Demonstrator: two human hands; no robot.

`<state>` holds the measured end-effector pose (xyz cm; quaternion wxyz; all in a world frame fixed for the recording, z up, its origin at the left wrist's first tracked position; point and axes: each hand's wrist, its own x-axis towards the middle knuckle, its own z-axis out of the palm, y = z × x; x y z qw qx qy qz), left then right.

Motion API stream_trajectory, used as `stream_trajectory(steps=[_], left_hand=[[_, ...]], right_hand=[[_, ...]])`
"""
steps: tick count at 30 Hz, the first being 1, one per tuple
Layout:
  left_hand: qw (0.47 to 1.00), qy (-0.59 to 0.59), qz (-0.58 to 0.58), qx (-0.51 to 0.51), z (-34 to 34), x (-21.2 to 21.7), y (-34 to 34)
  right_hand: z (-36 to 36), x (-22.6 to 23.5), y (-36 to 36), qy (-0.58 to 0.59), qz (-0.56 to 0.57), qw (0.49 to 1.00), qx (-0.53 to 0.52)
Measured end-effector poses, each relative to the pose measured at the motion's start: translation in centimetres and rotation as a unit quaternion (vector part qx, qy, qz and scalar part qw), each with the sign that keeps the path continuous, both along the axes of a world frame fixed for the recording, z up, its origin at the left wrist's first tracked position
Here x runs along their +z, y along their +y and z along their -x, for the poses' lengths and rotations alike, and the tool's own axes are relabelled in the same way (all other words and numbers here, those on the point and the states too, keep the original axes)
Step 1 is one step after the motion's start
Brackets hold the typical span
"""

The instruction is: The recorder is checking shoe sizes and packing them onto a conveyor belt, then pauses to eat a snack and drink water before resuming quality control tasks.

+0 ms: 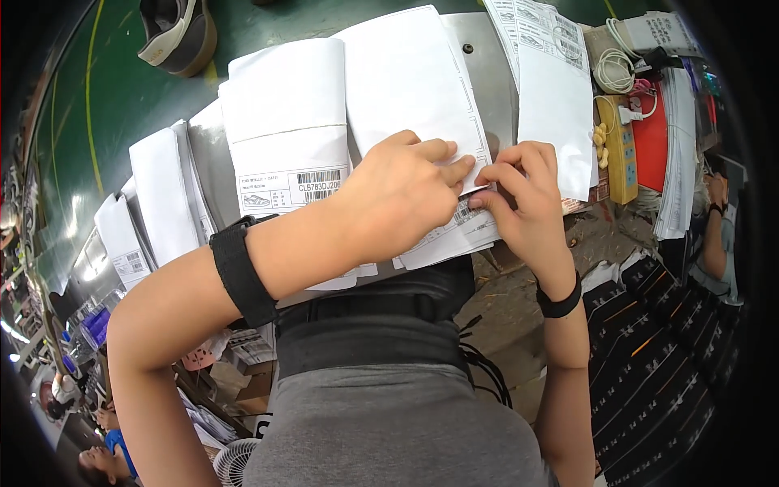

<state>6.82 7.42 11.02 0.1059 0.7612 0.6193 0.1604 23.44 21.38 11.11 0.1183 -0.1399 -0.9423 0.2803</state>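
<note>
A stack of white label sheets (406,73) lies on the metal table in front of me. My left hand (414,191) rests on its near part, palm down, its fingers stretched toward the right edge and holding nothing. At that right edge my right hand (523,191) pinches the edge of a sheet between thumb and fingers. Beneath both hands, printed sheets (454,239) with barcodes show at the near end. Just left sits another bundle of label sheets (284,89), with a thin band around it and a barcode and shoe drawing at its near end.
More paper bundles (162,187) lie at the left. Printed sheets (556,114) hang over the table's right side, beside a yellow power strip (621,154) and a coiled white cable (614,71). A shoe (182,36) is at the far left. Black patterned material (657,349) lies lower right.
</note>
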Motion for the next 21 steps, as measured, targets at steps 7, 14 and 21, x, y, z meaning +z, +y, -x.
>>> stream_trajectory(steps=[7, 14, 21], left_hand=[[0.995, -0.094, 0.011, -0.015, 2.7, 1.0, 0.5], [1.0, -0.015, -0.004, -0.028, 4.0, 0.4, 0.6], [0.997, 0.041, 0.056, -0.045, 4.6, 0.5, 0.9]], right_hand=[[0.5, 0.0, -1.0, 0.028, -0.197, 0.98, -0.012], [-2.5, -0.5, -2.4, 0.013, -0.262, 0.964, -0.046], [-1.6, 3.2, -3.6, -0.053, -0.197, 0.979, 0.014]])
